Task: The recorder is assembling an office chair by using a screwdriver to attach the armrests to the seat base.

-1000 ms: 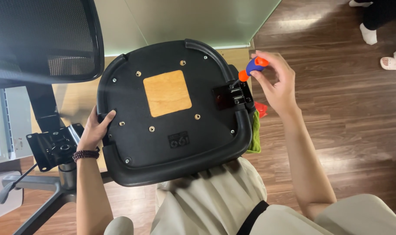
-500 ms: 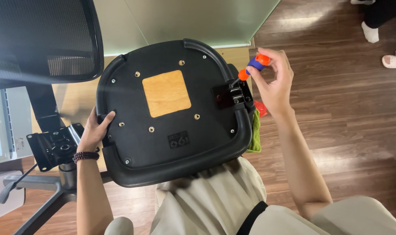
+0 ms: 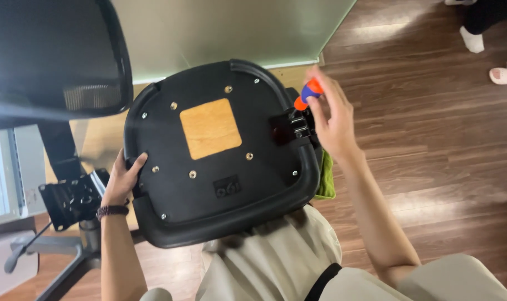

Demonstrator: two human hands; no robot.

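Note:
An upturned black office chair seat (image 3: 220, 206) rests on my lap, its underside facing me, with a square wooden patch (image 3: 210, 127) in the middle and several screw holes around it. My left hand (image 3: 123, 179) grips the seat's left edge. My right hand (image 3: 331, 120) is shut on an orange and blue screwdriver (image 3: 308, 93), held over a black bracket (image 3: 291, 125) at the seat's right edge. The tool's tip is hidden by my fingers and motion blur.
A black mesh chair back (image 3: 53, 56) fills the upper left. The chair base with its metal mounting plate (image 3: 72, 198) stands at the left. A green cloth (image 3: 326, 181) lies under the seat's right side. Another person's feet (image 3: 487, 33) are at the top right on the wood floor.
My right hand with the screwdriver has dropped lower and closer to the bracket on the seat's right edge. My left hand stays on the left edge.

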